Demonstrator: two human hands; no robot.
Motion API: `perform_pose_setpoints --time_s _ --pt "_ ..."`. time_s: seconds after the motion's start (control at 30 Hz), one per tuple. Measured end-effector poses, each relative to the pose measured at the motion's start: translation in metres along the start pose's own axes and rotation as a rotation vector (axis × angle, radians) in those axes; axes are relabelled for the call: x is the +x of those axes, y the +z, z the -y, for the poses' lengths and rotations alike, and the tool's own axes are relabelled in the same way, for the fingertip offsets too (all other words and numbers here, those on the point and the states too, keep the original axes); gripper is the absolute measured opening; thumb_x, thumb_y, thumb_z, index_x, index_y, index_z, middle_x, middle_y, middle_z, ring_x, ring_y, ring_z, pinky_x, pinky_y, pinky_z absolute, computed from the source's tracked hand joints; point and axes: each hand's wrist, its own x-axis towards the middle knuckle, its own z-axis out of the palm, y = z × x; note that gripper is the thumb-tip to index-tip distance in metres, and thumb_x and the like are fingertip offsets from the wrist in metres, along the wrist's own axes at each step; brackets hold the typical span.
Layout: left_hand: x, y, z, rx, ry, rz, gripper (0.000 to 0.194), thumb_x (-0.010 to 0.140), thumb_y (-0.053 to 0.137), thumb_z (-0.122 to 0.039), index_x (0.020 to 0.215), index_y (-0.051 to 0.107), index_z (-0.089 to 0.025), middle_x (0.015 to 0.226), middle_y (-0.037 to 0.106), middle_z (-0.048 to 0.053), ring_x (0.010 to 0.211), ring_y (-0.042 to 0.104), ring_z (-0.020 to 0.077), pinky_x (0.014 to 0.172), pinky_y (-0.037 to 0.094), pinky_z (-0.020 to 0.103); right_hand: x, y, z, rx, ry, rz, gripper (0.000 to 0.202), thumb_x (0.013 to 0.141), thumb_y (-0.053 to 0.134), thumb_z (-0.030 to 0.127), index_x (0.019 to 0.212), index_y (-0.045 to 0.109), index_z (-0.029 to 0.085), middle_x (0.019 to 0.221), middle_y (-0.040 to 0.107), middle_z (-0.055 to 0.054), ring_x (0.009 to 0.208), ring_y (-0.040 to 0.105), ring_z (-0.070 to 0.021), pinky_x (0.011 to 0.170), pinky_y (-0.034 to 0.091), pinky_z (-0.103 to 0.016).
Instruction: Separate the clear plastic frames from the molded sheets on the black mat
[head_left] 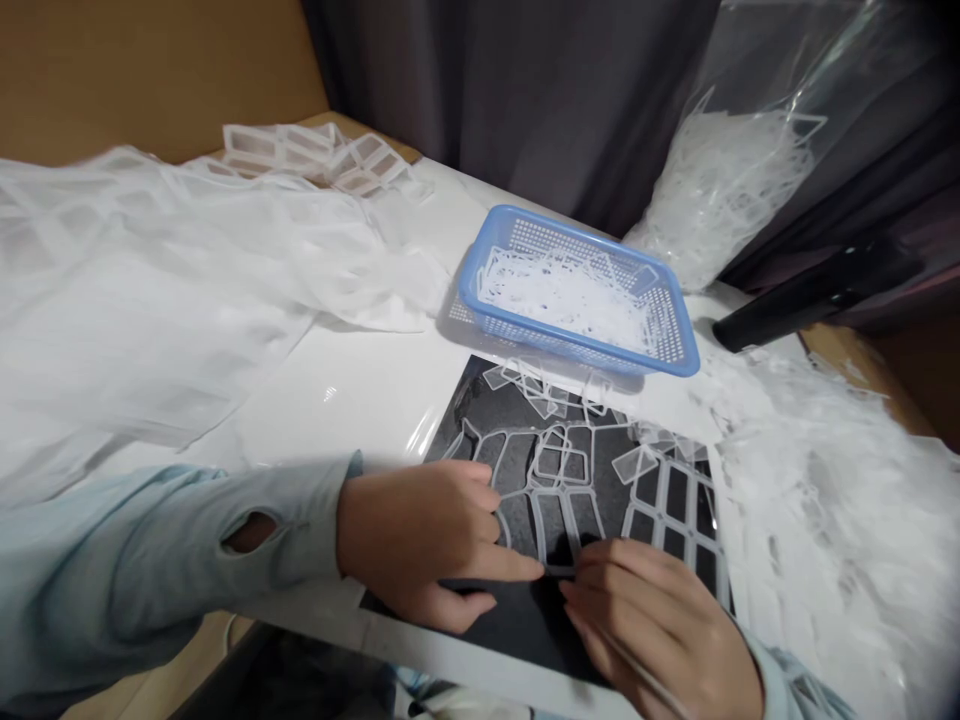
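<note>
A translucent white grid sheet with rounded rectangular openings lies on the black mat. My left hand rests over the sheet's left part, its index finger stretched out and touching the lower edge, the thumb apart and the other fingers bent. On the right, my right hand is closed, fingertips at the sheet's lower edge. A thin rod-like tool runs along that hand; its tip is hidden. Loose small rectangular frames lie along the mat's far edge. Another piece of grid sheet lies at the mat's right.
A blue perforated basket of white cut pieces stands behind the mat. Stacked white sheets cover the left side. White scrap is heaped at right. A clear bag of pieces and a black cylindrical arm are at back right.
</note>
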Motion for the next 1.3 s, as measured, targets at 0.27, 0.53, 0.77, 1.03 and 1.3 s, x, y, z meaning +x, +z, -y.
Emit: perform_pose_setpoints --time_s 0.27,0.53,0.77,1.03,1.3 --pt "-0.001 -0.002 0.005 0.106 0.003 0.01 0.037 0.086 0.058 -0.033 0.121 0.064 -0.023 0.061 0.057 0.0 0.059 0.05 0.0183 0.062 0.031 0.037 0.0 0.0 -0.002 0.032 0.099 -0.024 0.015 0.091 0.053 0.006 0.093 0.067 0.012 0.076 0.071 -0.008 0.075 0.068 -0.0178 0.073 0.058 -0.028" --pt "-0.001 -0.002 0.002 0.069 -0.026 0.014 0.042 0.085 0.061 -0.033 0.126 0.062 -0.023 0.061 0.06 0.0 0.059 0.05 0.0187 0.062 0.032 0.037 0.002 0.0 -0.002 0.068 0.121 -0.014 0.013 0.088 0.057 0.006 0.093 0.067 0.011 0.077 0.071 -0.009 0.075 0.068 -0.0183 0.073 0.058 -0.028" --pt "-0.001 -0.001 0.002 0.067 -0.028 -0.006 0.041 0.085 0.06 -0.033 0.124 0.063 -0.023 0.061 0.06 0.0 0.058 0.05 0.0187 0.063 0.032 0.037 0.001 0.003 0.0 0.035 0.097 -0.024 0.013 0.09 0.055 0.006 0.093 0.067 0.012 0.078 0.072 -0.008 0.077 0.069 -0.0184 0.075 0.057 -0.029" --pt "0.001 -0.002 -0.001 0.053 -0.052 0.038 0.043 0.084 0.061 -0.033 0.125 0.061 -0.023 0.059 0.06 -0.001 0.058 0.05 0.0185 0.063 0.031 0.037 -0.007 0.007 0.007 -0.14 -0.009 0.022 0.017 0.094 0.052 0.007 0.095 0.069 0.008 0.085 0.074 -0.01 0.084 0.068 -0.023 0.071 0.053 -0.035" --pt "0.001 -0.001 -0.002 0.071 -0.058 0.029 0.042 0.084 0.06 -0.033 0.124 0.06 -0.022 0.058 0.06 -0.001 0.055 0.05 0.0187 0.062 0.032 0.036 0.0 0.007 0.007 -0.261 0.07 0.013 0.026 0.099 0.046 0.015 0.095 0.072 0.013 0.109 0.075 -0.01 0.101 0.067 -0.0287 0.079 0.054 -0.04"
